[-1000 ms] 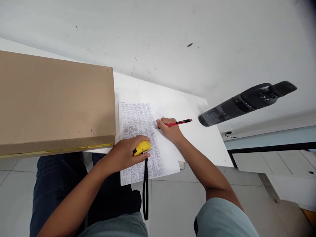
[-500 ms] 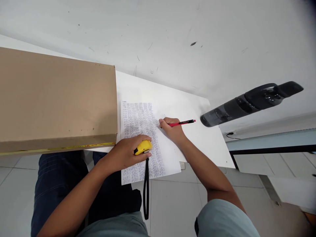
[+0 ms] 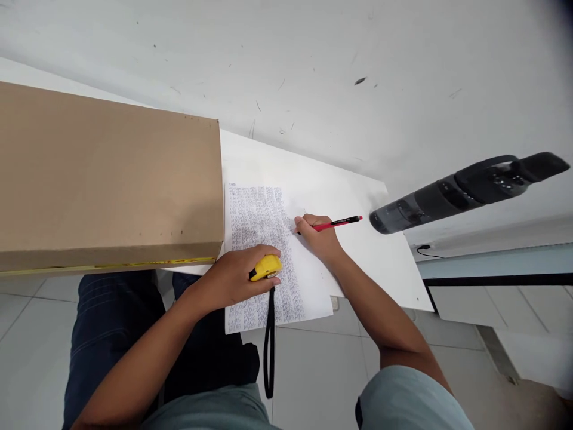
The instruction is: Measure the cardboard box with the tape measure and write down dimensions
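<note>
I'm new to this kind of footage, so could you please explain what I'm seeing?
There is no machine here: a person works bare-handed, and the view comes from a camera worn on their head, looking forward and down. The left hand holds what looks like a yellow tape measure, its black strap hanging down. The right hand grips a red-and-black pen over a closely written sheet of paper. On the white table, a cardboard box rests to the left and a dark bottle to the right.
</note>
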Demonstrator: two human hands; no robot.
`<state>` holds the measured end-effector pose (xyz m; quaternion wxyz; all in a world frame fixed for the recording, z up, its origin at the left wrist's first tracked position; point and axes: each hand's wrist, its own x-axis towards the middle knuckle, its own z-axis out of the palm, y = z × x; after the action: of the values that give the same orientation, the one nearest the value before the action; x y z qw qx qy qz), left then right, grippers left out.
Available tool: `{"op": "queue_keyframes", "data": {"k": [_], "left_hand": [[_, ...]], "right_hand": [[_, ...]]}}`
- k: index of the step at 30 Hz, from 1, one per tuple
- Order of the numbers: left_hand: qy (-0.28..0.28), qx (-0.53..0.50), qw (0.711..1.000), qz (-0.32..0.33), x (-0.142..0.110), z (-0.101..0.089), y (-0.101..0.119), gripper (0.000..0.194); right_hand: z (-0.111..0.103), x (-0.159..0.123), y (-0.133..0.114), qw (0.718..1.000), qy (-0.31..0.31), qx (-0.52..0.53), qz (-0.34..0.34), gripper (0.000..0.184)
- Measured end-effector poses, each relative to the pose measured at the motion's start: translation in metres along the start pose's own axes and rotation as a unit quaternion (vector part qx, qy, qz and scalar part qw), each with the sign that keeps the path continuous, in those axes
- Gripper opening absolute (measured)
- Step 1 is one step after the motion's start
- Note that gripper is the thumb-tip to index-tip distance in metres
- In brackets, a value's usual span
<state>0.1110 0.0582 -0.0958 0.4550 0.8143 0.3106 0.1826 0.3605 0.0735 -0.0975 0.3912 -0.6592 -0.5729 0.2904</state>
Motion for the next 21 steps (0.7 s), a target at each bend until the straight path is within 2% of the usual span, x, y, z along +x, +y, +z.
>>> {"op": "queue_keyframes", "data": {"k": [6, 11, 17, 19, 21], "left_hand": [[-0.002, 0.001, 1.000, -0.001, -0.001, 0.000, 0.001, 0.042], [0.001, 0.006, 1.000, 0.011, 0.001, 0.002, -0.001, 0.042], [0.064, 0.169, 0.981, 0.074, -0.006, 0.020, 0.002, 0.053], [0.073, 0.204, 0.973, 0.080, -0.009, 0.028, -0.001, 0.062], [0.093, 0.227, 0.966, 0.081, -0.013, 0.037, -0.007, 0.074]], "right_hand": [[-0.001, -0.001, 0.001, 1.000, 0.001, -0.005, 0.001, 0.044], [0.000, 0.000, 0.003, 0.999, 0.028, -0.020, 0.003, 0.043], [-0.004, -0.010, 0.004, 1.000, 0.011, -0.006, -0.023, 0.043], [-0.008, -0.011, 0.012, 0.998, 0.016, -0.060, 0.008, 0.042], [-0.010, -0.009, 0.024, 0.993, -0.017, -0.111, 0.028, 0.037]]}}
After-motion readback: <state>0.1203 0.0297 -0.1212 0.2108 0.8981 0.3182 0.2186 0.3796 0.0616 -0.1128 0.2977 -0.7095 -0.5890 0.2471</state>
